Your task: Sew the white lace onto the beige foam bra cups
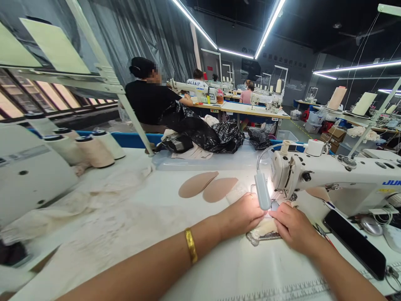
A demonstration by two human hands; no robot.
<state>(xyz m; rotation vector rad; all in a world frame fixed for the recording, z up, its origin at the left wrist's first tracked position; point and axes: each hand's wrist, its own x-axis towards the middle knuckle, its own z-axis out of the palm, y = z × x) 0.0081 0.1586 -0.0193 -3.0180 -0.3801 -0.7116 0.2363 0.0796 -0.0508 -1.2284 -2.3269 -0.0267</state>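
Both hands meet just in front of the needle area of a white sewing machine, under a grey clip lamp. Closed fingers of my left hand press on a cream fabric piece from the left. On its right side my right hand pinches the same fabric. A silvery grey edge shows along the bottom of the piece. The needle and the part of the fabric beneath it are hidden behind the lamp and fingers. Two beige teardrop-shaped pads lie to the left of my left hand.
White lace fabric spreads over the table's left side, near thread cones. A black phone lies at right. A printed ruler runs along the front. Black plastic bags sit behind the table; a co-worker sits beyond.
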